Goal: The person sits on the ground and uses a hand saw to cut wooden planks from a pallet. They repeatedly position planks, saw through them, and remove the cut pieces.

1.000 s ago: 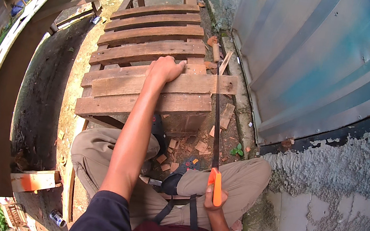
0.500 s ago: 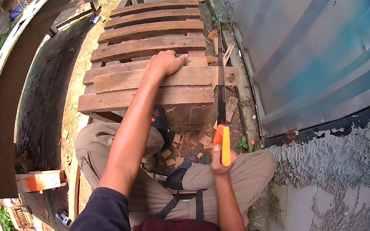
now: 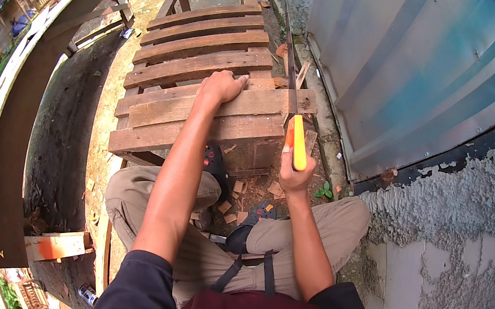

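My left hand (image 3: 222, 88) presses down on a loose wooden plank (image 3: 261, 101), with its fingers curled over the far edge. The plank lies across a slatted wooden pallet-like frame (image 3: 201, 56), and its right end sticks out past the side. In my right hand (image 3: 295, 176) is the orange and yellow handle of a handsaw (image 3: 300, 148). Its dark, long blade points away from me and crosses the plank near that right end. How deep the teeth sit in the wood I cannot tell.
Wood offcuts (image 3: 274, 188) litter the ground by my shoes. Close on the right stand a corrugated metal sheet (image 3: 392, 73) and a rough plastered wall (image 3: 442, 207). A long wooden bench-like structure (image 3: 12, 140) runs along the left, with a can (image 3: 87, 294) beside it.
My right hand has pushed the saw forward, away from me, so the handle is now close to the plank. My left hand keeps its place on the plank.
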The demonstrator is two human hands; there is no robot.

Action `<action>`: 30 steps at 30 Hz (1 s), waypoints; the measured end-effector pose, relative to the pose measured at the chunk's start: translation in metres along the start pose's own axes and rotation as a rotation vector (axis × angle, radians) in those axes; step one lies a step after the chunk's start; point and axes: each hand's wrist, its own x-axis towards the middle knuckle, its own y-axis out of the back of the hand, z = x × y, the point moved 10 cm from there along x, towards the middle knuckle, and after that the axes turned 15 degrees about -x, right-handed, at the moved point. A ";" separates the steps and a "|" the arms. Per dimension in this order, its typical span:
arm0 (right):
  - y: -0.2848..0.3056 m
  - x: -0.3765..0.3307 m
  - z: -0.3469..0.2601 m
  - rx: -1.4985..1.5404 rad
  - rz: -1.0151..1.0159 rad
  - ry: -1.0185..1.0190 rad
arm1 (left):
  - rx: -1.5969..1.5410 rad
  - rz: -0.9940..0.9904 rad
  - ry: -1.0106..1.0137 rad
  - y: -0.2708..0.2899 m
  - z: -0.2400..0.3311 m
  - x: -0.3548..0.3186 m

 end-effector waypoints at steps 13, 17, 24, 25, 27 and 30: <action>0.023 -0.087 0.070 0.065 -0.115 -0.097 | -0.004 0.048 0.047 0.007 0.014 -0.014; -0.005 0.008 0.004 0.043 -0.026 -0.055 | -0.003 -0.008 0.035 0.004 0.007 -0.007; 0.062 -0.167 0.024 -0.148 -0.165 0.120 | -0.021 -0.013 0.067 0.001 -0.002 -0.011; 0.068 -0.173 0.025 -0.148 -0.168 0.105 | -0.020 -0.009 0.078 0.002 -0.004 -0.011; 0.080 -0.183 0.024 -0.152 -0.173 0.076 | -0.009 0.011 0.089 0.010 -0.006 -0.011; 0.060 -0.128 0.031 -0.062 -0.126 -0.062 | 0.003 0.039 0.081 0.011 0.002 -0.014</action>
